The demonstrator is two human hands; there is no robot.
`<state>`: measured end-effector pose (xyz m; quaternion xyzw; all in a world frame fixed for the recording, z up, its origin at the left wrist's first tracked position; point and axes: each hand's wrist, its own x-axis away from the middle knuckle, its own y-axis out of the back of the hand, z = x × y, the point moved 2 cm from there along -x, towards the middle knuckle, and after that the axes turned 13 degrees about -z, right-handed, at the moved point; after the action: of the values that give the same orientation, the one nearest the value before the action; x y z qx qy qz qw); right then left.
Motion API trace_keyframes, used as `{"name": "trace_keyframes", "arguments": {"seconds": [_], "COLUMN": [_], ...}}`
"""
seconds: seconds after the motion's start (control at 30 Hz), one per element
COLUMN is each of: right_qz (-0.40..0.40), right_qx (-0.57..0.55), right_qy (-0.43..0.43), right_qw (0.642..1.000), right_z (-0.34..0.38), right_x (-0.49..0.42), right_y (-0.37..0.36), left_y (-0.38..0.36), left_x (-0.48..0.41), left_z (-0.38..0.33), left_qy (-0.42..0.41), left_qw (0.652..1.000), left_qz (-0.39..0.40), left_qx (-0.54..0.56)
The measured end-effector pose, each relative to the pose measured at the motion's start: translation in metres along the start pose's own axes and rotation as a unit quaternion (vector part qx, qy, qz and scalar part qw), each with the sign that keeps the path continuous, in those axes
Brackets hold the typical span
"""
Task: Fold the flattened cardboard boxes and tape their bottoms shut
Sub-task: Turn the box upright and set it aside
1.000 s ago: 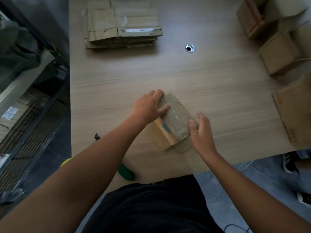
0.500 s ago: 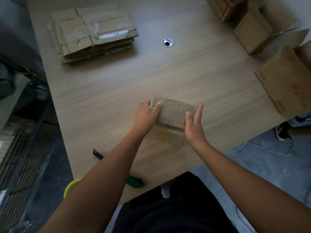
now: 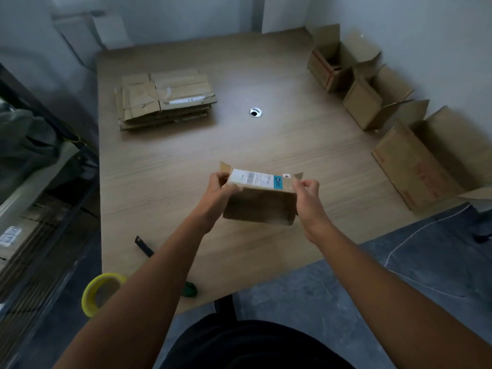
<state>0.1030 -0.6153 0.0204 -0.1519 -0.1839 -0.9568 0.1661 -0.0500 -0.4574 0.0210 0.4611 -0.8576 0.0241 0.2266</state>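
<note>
Your left hand point(image 3: 221, 187) grips the left upper edge of the box point(image 3: 261, 206), fingers curled over the rim. Your right hand point(image 3: 306, 190) pinches the right upper corner in the same way. Half a second ago both hands lay on top of the box, with its taped side up and low on the table point(image 3: 292, 145). The box is now turned upright between your hands, and a white label point(image 3: 255, 179) with a blue patch faces up along its top. Whether its lower edge touches the table cannot be determined. The box is over the near middle of the table. The stack of flattened boxes point(image 3: 165, 99) lies at the far left, as before, with the cable hole point(image 3: 255, 112) to its right. Three open boxes point(image 3: 372, 102) stand along the right edge. The yellow tape roll point(image 3: 99, 292) and the green-handled cutter point(image 3: 190, 288) are at the near left corner, partly hidden by your left forearm.
</note>
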Motion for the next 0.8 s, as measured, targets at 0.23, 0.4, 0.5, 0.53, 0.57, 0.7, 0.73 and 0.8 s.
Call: {"name": "trace_keyframes", "arguments": {"seconds": [0.23, 0.4, 0.5, 0.53, 0.57, 0.7, 0.73, 0.8], "right_qz": [0.054, 0.089, 0.097, 0.098, 0.097, 0.071, 0.067, 0.055], "right_qx": [-0.042, -0.052, -0.061, -0.058, -0.051, -0.018, -0.017, 0.006], "right_qy": [0.028, 0.031, 0.046, 0.050, 0.051, 0.032, 0.030, 0.064], "right_qw": [0.997, 0.994, 0.992, 0.992, 0.993, 0.997, 0.997, 0.996], "right_z": [0.008, 0.014, 0.015, 0.014, 0.011, -0.007, -0.013, -0.023], "right_x": [0.033, 0.046, 0.058, 0.063, 0.066, 0.069, 0.068, 0.065], "right_y": [0.059, 0.100, 0.117, 0.120, 0.123, 0.129, 0.130, 0.127], "left_y": [-0.020, -0.036, -0.041, -0.043, -0.045, -0.043, -0.039, -0.030], "left_x": [0.061, 0.105, 0.124, 0.130, 0.136, 0.148, 0.148, 0.144], "left_z": [-0.008, -0.016, -0.015, -0.012, -0.009, 0.015, 0.022, 0.032], "left_qy": [0.002, -0.026, -0.001, 0.014, 0.024, 0.037, 0.046, 0.073], "left_qw": [0.995, 0.991, 0.981, 0.976, 0.971, 0.956, 0.951, 0.945], "left_qz": [-0.058, -0.083, -0.127, -0.144, -0.159, -0.228, -0.244, -0.257], "left_qx": [0.075, 0.104, 0.149, 0.165, 0.175, 0.183, 0.182, 0.187]}}
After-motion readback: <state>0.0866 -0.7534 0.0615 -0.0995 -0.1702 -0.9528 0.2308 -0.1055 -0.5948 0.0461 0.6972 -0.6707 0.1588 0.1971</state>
